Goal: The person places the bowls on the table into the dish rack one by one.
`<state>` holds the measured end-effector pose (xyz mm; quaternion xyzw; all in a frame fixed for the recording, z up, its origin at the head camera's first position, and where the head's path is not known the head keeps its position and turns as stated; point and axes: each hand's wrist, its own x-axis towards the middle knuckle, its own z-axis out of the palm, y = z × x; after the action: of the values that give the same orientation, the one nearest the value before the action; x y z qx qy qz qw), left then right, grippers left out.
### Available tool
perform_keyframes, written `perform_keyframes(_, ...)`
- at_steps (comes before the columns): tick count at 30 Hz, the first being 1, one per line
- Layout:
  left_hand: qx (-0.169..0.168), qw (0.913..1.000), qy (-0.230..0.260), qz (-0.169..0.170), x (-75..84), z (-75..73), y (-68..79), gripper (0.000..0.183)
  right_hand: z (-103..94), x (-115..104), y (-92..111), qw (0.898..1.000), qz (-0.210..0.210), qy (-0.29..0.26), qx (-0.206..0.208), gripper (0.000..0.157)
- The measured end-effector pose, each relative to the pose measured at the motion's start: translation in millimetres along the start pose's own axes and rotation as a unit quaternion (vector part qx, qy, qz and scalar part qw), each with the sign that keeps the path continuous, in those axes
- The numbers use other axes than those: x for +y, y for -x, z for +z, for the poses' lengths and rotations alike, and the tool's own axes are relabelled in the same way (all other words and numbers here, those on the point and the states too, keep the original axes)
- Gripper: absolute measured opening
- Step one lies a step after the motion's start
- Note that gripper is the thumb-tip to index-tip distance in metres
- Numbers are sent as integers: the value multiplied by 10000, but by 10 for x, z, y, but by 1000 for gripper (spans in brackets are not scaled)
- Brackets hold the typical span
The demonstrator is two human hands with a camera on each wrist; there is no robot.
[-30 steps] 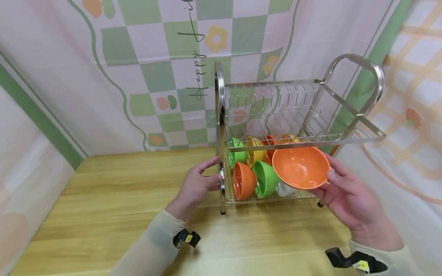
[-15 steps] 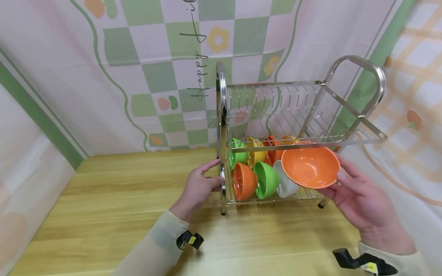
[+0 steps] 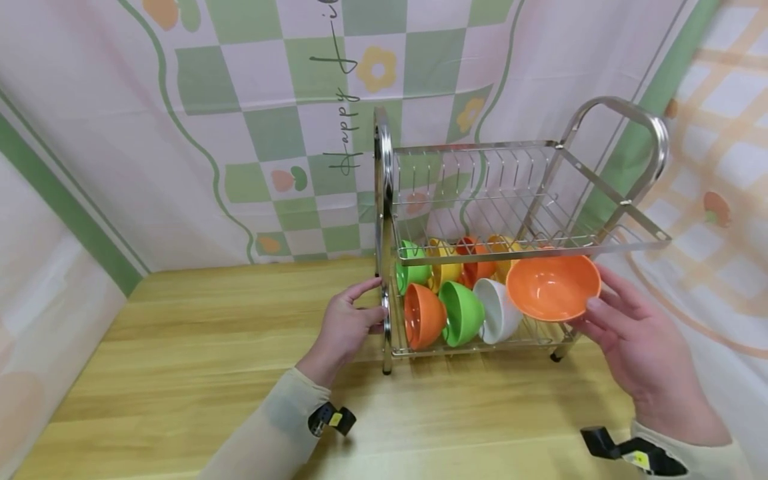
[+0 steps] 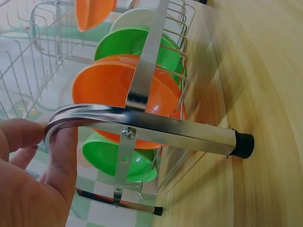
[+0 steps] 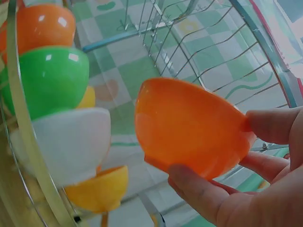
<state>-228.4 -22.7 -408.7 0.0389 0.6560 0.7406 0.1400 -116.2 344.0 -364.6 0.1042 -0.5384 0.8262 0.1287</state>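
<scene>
My right hand [image 3: 651,353] holds an orange bowl [image 3: 553,287] by its right side, thumb at the rim. The bowl's inside faces me, just below the front bar of the rack's upper shelf. With my left hand [image 3: 343,328] I grip the left side frame of a metal dish rack [image 4: 94,114], thumb and fingers about the tube. On the lower shelf's front row stand an orange bowl [image 3: 425,317], a green bowl [image 3: 462,313] and a white bowl [image 3: 498,311], all tipped on their sides. The held bowl's outside [image 5: 189,125] shows in the right wrist view.
Behind the front row are a green bowl [image 3: 413,265], a yellow bowl [image 3: 445,267] and other bowls. Above them runs the wire upper shelf [image 3: 480,193]. The rack stands on a wooden table [image 3: 210,373], with a patterned cloth [image 3: 264,133] behind it.
My right hand has moved the orange bowl to the right, and the white bowl behind it has come into full view. My left hand keeps its grip on the rack.
</scene>
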Motion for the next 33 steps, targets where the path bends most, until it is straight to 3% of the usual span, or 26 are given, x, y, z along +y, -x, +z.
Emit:
perform_keyframes(2,17,10000,-27,15,2,3,1,61,9,-24,22,9961,95,755,439,57)
perform_keyframes(3,25,10000,-40,17,3,4,1,60,18,-44,36,9875,189,1408,675,58)
perform_keyframes(4,30,10000,-56,25,4,6,2,60,29,-65,49,9719,323,2149,902,59)
perform_keyframes(6,39,9999,-94,35,6,10,3,59,61,-105,66,9202,680,3643,1258,62)
perform_keyframes(8,50,9999,-118,17,7,10,3,59,90,-131,70,8652,948,4711,1428,65)
perform_keyframes(9,60,9999,-115,14,9,10,2,59,105,-137,66,8432,1025,5067,1471,65)
perform_keyframes(10,67,9999,-117,4,8,10,-1,59,115,-133,60,8319,1045,5242,1494,66)
perform_keyframes(11,74,9999,-112,-4,8,10,-4,60,122,-127,55,8287,1020,5295,1500,66)
perform_keyframes(14,80,9999,-82,-23,11,12,-10,60,127,-100,46,8326,849,5268,1487,67)
perform_keyframes(17,64,9999,-76,-21,8,13,-18,61,134,-71,38,8254,553,5448,1371,67)
perform_keyframes(22,84,9999,-87,15,8,11,-17,61,187,-18,6,7948,-36,5996,931,64)
perform_keyframes(24,99,9999,-100,10,11,12,-13,61,207,11,-1,7778,-143,6237,761,62)
perform_keyframes(29,105,9998,-154,-13,16,17,-8,62,219,121,-5,7356,-248,6753,478,62)
perform_keyframes(33,80,9998,-159,-11,16,21,-5,62,198,233,-25,7147,-278,6982,308,60)
